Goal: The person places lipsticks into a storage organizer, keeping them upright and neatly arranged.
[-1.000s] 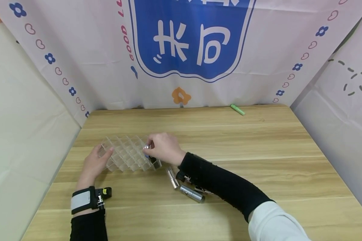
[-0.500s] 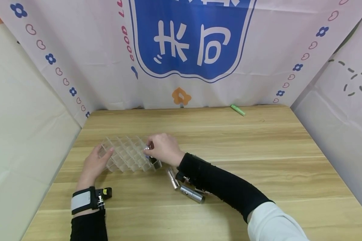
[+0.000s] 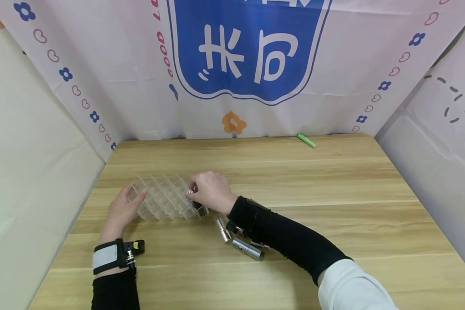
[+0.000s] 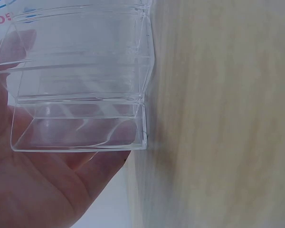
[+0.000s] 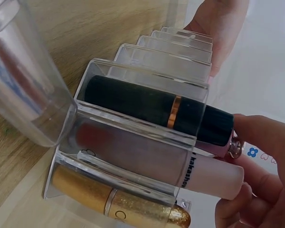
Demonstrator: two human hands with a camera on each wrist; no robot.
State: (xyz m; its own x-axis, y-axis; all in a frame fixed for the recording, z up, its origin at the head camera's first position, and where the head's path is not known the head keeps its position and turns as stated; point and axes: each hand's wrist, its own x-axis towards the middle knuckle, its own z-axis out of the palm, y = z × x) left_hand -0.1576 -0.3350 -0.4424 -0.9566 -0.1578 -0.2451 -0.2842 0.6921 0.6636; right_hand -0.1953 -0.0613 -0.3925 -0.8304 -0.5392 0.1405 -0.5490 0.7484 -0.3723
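Wood-grain tabletop (image 3: 294, 224) fills the lower part of the head view, fenced on three sides by pale printed cloth. Nearest the person, two silver tubes (image 3: 247, 249) lie on their sides just by the right forearm's black sleeve (image 3: 283, 237), one tucked partly under it.

A little further in, the left hand (image 3: 121, 212) rests with straight, relaxed fingers against the left end of a clear acrylic organizer (image 3: 163, 199), a grid of small square cells standing on the tabletop. The left wrist view shows the palm and fingers (image 4: 47, 185) flat against the transparent wall (image 4: 80, 95), not curled round it.

At the organizer's right end, the right hand (image 3: 211, 192) has its fingers bent and pinches the top of a pale pink lipstick (image 5: 180, 168) that sits in a cell near that corner; the fingertips (image 5: 261, 137) close on its cap end. In the right wrist view this tube lies between a black lipstick with a gold band (image 5: 152, 107) in the cell on one side and a glittery gold lipstick (image 5: 118, 204) on the other, each in its own cell. Most other cells look vacant, though the clear walls make that hard to judge.

Far across the tabletop, near the back cloth, a small green tube (image 3: 305, 140) lies alone, well apart from everything else. Behind it hangs a banner with a blue shield (image 3: 248, 47) and flower prints.
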